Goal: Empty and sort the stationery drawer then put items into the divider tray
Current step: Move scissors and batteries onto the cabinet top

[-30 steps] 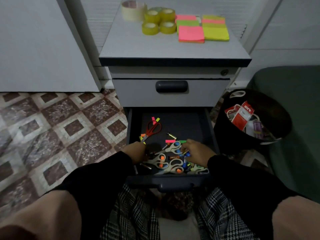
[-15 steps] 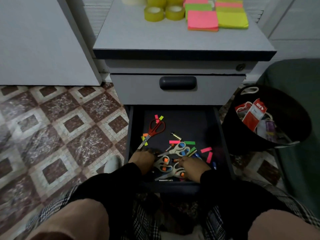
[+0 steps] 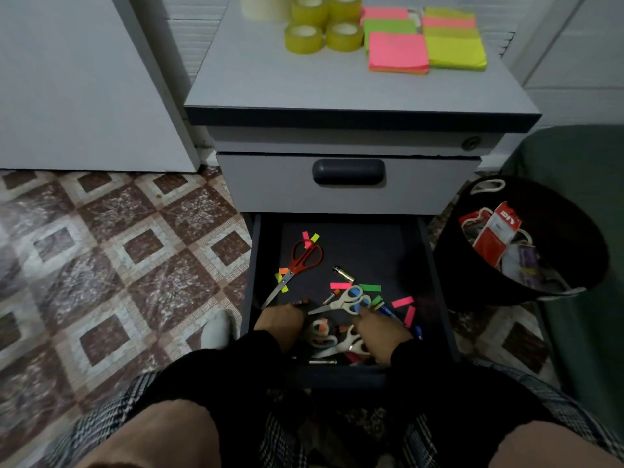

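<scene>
The bottom drawer (image 3: 435,275) stands pulled out. Inside lie red-handled scissors (image 3: 305,258), blue-handled scissors (image 3: 353,300), white scissors with orange grips (image 3: 320,332), a battery (image 3: 343,273) and loose neon sticky flags (image 3: 402,301). My left hand (image 3: 282,320) is down at the drawer's front left, its fingers hidden. My right hand (image 3: 381,332) lies on the scissors pile at the front, fingertips beside the blue-handled scissors. What either hand holds is hidden.
On the cabinet top (image 3: 270,82) sit yellow tape rolls (image 3: 304,38) and neon sticky-note pads (image 3: 398,54). The upper drawer (image 3: 347,172) is shut. A black basket (image 3: 483,282) with packaged items stands at the right. Patterned tile floor (image 3: 118,265) lies to the left.
My right hand drew back toward the drawer's front, uncovering pink flags at the right. The view moved closer to the cabinet. My left hand stayed at the front left.
</scene>
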A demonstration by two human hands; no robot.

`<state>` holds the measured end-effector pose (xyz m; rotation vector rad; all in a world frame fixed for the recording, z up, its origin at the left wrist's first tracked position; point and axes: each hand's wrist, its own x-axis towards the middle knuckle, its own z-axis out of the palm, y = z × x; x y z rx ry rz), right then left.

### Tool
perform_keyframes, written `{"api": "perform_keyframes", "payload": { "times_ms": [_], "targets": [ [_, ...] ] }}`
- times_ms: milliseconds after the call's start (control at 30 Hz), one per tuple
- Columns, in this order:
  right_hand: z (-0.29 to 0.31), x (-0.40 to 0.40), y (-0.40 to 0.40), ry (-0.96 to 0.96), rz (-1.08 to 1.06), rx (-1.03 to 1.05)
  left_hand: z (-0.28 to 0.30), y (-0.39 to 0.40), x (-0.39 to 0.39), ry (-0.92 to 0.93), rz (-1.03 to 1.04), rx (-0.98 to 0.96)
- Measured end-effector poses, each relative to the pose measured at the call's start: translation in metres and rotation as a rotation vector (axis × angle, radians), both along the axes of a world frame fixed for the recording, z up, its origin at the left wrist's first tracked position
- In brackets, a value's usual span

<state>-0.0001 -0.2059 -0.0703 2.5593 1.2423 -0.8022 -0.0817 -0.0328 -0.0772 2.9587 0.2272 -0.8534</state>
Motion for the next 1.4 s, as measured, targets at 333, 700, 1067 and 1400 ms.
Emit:
{"api": "perform_keyframes", "payload": {
  "times_ms": [333,700,1067,1400],
  "targets": [
    [0.037,0.014,-0.010,-0.062,-0.180,0.012,0.033,0.008,0.013,-0.032,0.359,-0.273],
    [0.118,0.029,-0.009,-0.121,-0.297,0.121,0.107,0.040,-0.002,-0.378,0.798,-0.778],
    [0.235,0.022,0.028,-0.188,-0.359,0.227,0.216,0.067,-0.014,-0.613,0.805,-0.960],
    [0.308,0.031,0.084,-0.193,-0.406,0.366,0.289,0.086,-0.015,-0.733,0.899,-1.166]
  ]
}}
